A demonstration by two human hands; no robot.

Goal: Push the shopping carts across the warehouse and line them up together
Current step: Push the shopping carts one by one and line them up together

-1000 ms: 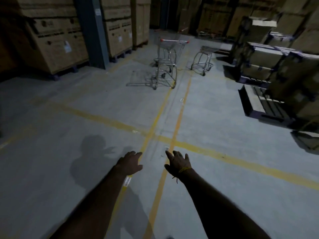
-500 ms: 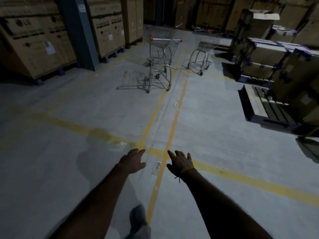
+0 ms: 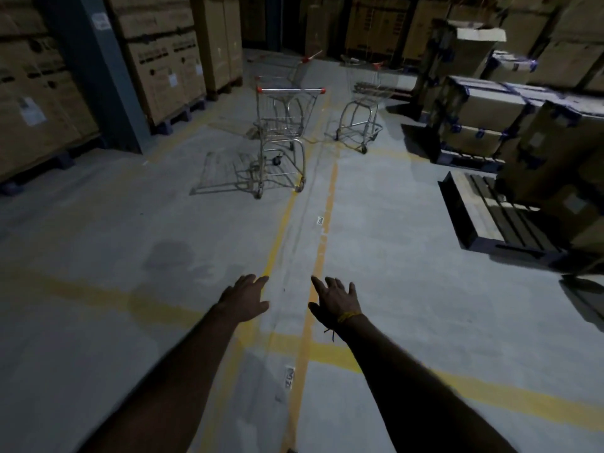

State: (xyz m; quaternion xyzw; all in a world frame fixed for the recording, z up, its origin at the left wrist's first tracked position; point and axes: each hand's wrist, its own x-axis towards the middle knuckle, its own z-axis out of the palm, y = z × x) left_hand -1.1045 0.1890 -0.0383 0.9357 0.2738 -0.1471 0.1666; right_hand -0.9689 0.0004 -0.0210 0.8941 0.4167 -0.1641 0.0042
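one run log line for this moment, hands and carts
left hand open, empty | right hand open, empty | near cart ahead, untouched | second cart right of it, apart | not lined up

At twelve o'clock we see the nearest shopping cart (image 3: 283, 138), bare wire metal with a dull shine and red plastic caps on its handle ends. The second cart (image 3: 361, 106) at one o'clock looks the same metal, though dim light blurs it. The floor (image 3: 408, 250) is matt grey concrete, scuffed, with worn yellow painted lines (image 3: 322, 243). At ten o'clock, the stacked boxes (image 3: 163, 70) are matt brown cardboard with paper labels. At three o'clock the pallet (image 3: 493, 217) is rough wood.
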